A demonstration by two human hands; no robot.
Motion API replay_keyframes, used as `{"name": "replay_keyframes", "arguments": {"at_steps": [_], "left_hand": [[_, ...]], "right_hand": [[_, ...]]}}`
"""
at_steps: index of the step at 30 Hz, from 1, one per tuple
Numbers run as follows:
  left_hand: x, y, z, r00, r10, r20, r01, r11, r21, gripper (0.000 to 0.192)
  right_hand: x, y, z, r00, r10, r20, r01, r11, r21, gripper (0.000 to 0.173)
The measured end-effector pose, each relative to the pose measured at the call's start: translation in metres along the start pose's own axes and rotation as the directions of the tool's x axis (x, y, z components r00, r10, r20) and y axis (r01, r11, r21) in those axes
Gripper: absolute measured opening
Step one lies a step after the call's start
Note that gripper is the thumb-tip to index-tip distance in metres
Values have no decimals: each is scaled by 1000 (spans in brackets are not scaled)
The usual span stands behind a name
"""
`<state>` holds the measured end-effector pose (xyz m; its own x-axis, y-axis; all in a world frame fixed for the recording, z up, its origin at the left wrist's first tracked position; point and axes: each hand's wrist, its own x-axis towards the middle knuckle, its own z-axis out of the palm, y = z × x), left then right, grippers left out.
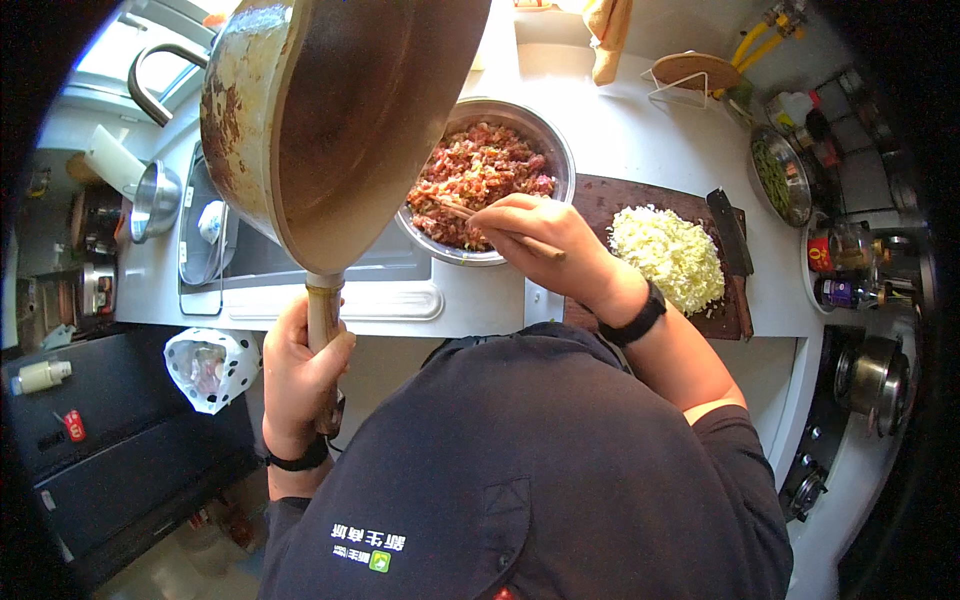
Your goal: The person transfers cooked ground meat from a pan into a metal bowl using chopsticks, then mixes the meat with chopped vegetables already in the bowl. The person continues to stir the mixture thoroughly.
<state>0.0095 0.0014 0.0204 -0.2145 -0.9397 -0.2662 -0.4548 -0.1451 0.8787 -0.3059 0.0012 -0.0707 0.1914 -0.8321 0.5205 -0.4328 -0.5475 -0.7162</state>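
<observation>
My left hand (pixel 304 367) grips the handle of a stained pan (pixel 360 127), which is raised and tilted with its inside turned towards the steel bowl (pixel 564 142). Pinched in my right hand (pixel 551 240) are wooden chopsticks (pixel 536 246), their tips in the minced meat mixture (pixel 487 169) that fills the bowl. Part of the bowl's left side is hidden behind the pan. To the right of my right hand, a heap of finely chopped pale green vegetable (pixel 664 259) lies on a dark wooden cutting board (pixel 600 199). A cleaver (pixel 729 232) rests along the board's right edge.
Behind the pan is a sink (pixel 255 251) with a curved faucet (pixel 146 82). A plastic bag (pixel 211 367) hangs below the counter edge. At right stand a bowl of green vegetables (pixel 780 176), several bottles (pixel 847 292) and a steel pot (pixel 870 375) on the stove.
</observation>
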Motion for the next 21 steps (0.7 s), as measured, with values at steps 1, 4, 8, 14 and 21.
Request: {"name": "replay_keyframes", "arguments": {"at_steps": [1,4,8,14,21], "left_hand": [[1,0,0,1000,7,-5,-7,1000,11,40],[-1,0,-2,1000,-1,20,2,1000,-12,40],[-4,-3,-3,1000,14,22,-14,1000,9,40],[-3,-5,-2,1000,24,13,-24,1000,20,40],[-4,-3,0,999,33,10,-34,999,17,39]], "right_hand": [[2,4,2,999,18,49,-18,1000,-2,16],[2,19,-8,989,-27,-142,10,993,-119,17],[2,31,-29,973,83,-213,-117,981,-154,17],[-12,3,-25,975,112,-194,-114,993,1,16],[-6,-2,7,984,-22,176,33,998,-56,24]]}}
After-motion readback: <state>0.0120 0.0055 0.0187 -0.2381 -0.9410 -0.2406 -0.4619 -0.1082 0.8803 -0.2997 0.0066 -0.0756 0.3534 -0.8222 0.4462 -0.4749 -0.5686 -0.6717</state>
